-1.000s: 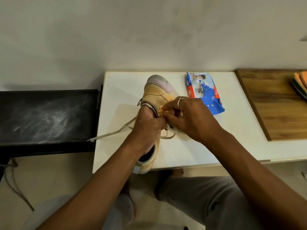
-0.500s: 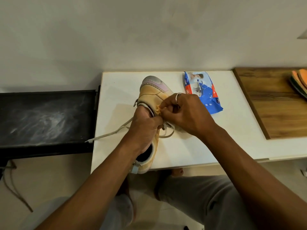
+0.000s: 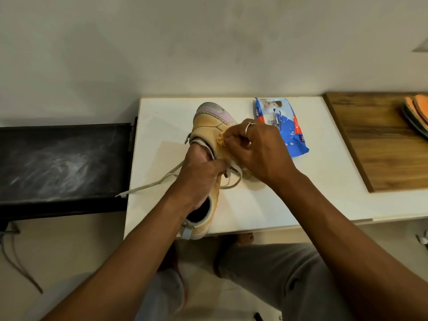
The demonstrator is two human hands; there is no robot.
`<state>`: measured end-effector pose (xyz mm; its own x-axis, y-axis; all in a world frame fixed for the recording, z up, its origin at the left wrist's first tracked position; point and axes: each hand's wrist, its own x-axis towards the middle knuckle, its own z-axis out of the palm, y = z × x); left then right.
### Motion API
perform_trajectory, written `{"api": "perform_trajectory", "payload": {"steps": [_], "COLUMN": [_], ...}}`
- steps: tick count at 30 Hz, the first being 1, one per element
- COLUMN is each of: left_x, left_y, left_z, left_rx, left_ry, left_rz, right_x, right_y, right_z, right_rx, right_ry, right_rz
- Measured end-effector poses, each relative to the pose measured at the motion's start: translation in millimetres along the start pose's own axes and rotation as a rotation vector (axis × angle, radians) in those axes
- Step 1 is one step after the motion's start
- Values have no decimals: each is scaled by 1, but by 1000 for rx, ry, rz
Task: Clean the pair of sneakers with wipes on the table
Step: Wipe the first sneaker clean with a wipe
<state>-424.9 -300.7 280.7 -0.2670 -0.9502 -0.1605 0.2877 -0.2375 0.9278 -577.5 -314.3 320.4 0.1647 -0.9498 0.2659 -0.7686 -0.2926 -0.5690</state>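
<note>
Two curled hands: left hand point(image 3: 201, 176) grips the tan sneaker point(image 3: 208, 126), right hand point(image 3: 259, 152) pinches a crumpled wipe point(image 3: 220, 142)

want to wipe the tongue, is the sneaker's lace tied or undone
Undone: the shoelace trails loose from the sneaker, its tip past the table's left edge.

A table point(image 3: 301, 200) stands against a wall. A low bench point(image 3: 62, 163) sits just beside its left edge and a board point(image 3: 382, 147) lies at its right end. On the table, left of centre, lies a sneaker point(image 3: 208, 128) (toe toward the wall, heel overhanging the near edge). A pack of wipes point(image 3: 282, 126) lies just right of the toe. The left hand point(image 3: 199, 179) grips the sneaker's middle. The right hand point(image 3: 259, 151), beside it, pinches a wipe point(image 3: 222, 142) against the upper. A lace point(image 3: 148, 186) trails left past the table's edge. Flat items point(image 3: 416, 114) are stacked at the board's far right.
</note>
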Motion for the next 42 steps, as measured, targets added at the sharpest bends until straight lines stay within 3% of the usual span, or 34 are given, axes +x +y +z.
{"api": "perform_trajectory", "payload": {"steps": [3,9,15,21,26,29,34,39,42], "left_x": [0,1,0,0,2,2,1,2,3], "left_y": [-4,-5,-2,0,-3,-4,-1,-4,-2], "left_z": [0,0,0,0,-2,-2,-2,-2,0], "left_rx": [13,3,10,28,72,74,55,88,36], "left_ry": [17,-1,24,-15,46,47,-35,76,111], "left_rz": [-8,12,2,13,-22,-55,-67,-124,-143], "right_x": [4,-2,3,-5,-6,-8,-22,-11,-9], "right_y": [-6,-2,-1,8,18,16,8,15,21], "right_z": [7,1,3,-8,-13,-5,-4,-11,-10], "right_rx": [1,32,3,91,188,162,139,14,64], "right_ry": [60,-113,51,-206,21,-55,-192,6,-30], "right_rz": [6,-22,9,18,216,253,118,202,247]}}
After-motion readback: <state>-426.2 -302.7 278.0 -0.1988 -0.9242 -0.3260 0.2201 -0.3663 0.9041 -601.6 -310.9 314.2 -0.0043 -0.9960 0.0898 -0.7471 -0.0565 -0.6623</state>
